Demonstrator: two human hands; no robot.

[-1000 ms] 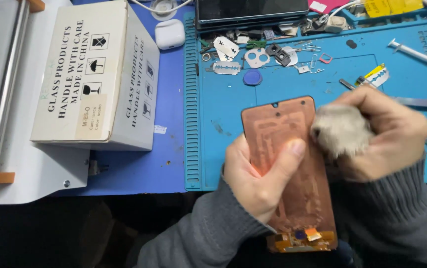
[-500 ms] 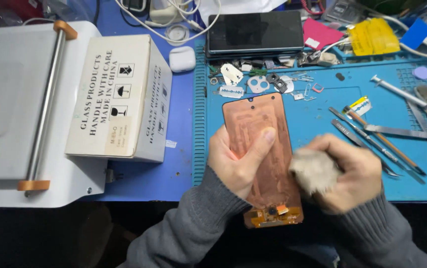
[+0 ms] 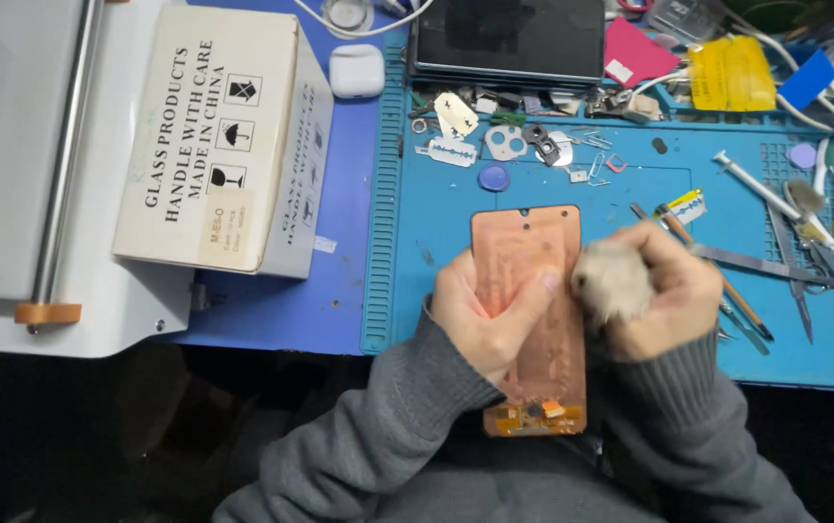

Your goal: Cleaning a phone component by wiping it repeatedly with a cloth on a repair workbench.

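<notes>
The left hand (image 3: pixel 490 315) grips the thin copper panel (image 3: pixel 531 291) tight while the right hand (image 3: pixel 664 291) squeezes a grey cloth (image 3: pixel 611 281), so pushing too hard could bend or crack it.

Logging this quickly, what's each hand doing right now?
Left hand: closed on the copper-coloured phone panel.
Right hand: closed around a grey wad of cloth.

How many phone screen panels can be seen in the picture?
2. The copper-backed panel lies on the blue mat, held by the left hand. The dark panel lies at the mat's top edge. Others may be hidden.
</notes>
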